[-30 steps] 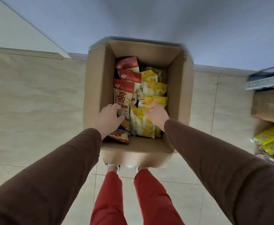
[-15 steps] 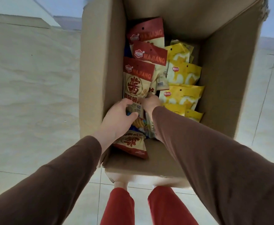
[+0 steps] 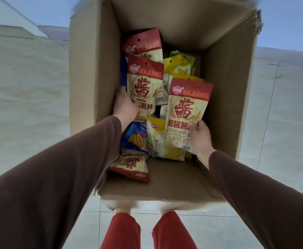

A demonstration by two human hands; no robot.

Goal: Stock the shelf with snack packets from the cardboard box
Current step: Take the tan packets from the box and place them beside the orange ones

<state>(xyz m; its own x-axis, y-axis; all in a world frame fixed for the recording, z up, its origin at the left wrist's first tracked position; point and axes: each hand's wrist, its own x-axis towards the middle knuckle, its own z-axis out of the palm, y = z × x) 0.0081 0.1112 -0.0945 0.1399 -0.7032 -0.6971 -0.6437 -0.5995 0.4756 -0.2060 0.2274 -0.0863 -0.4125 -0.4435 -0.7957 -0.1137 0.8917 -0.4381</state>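
Head view, looking straight down into an open cardboard box on a pale tiled floor. Inside, a jumble of snack packets: red-and-cream ones stacked along the left, yellow ones at the far right, a blue packet and a yellow-white packet nearer, plus one red packet lying upside down at the near edge. Right hand gripping the lower corner of a red-and-cream packet, thumb on its front, held upright above the others. Left hand curled around the left edge of a second red-and-cream packet deeper in the box. Brown sleeves on both arms; red trousers below the box.
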